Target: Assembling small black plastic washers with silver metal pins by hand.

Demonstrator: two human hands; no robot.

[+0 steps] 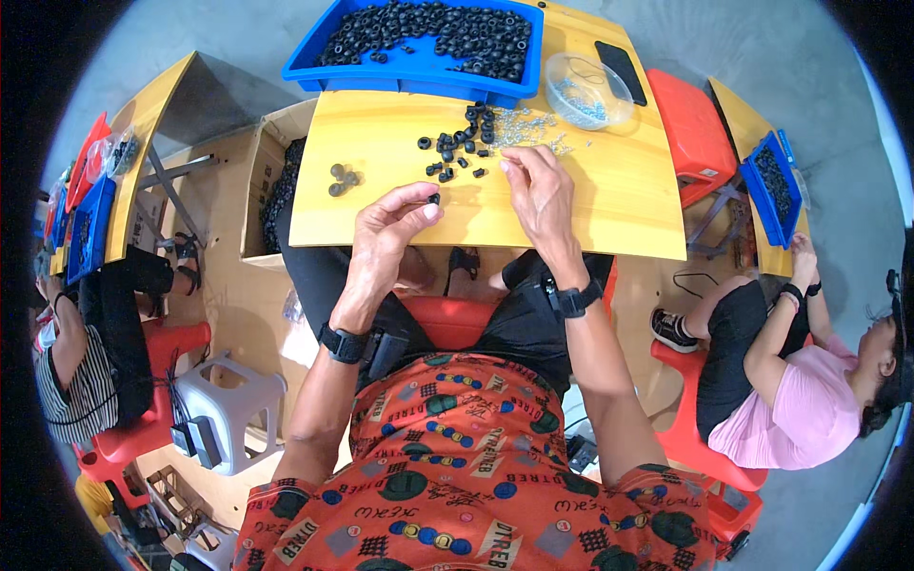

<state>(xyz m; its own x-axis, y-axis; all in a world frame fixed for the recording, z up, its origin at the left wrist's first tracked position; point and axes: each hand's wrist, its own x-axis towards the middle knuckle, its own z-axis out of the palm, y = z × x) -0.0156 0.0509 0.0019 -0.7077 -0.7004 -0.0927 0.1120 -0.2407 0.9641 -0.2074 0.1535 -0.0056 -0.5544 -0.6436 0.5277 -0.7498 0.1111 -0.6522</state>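
My left hand (388, 228) pinches a small black plastic part (433, 198) between thumb and fingertips, just above the near part of the yellow table (600, 214). To its right, my right hand (541, 190) is closed in a pinch; whatever sits between those fingertips is too small to make out. Beyond the hands lies a loose group of black parts (447, 147). Beside that group, tiny clear pieces (519, 127) are scattered, close to my right fingertips. Several greyish-brown parts (341, 179) lie apart, left of my left hand.
A blue tray (409, 84) of black parts stands at the far edge. Right of it are a clear round bowl (614, 107) with tiny pieces and a dark phone-like slab (621, 71). A cardboard box (255, 205) stands left of the table. Co-workers sit at tables on both sides.
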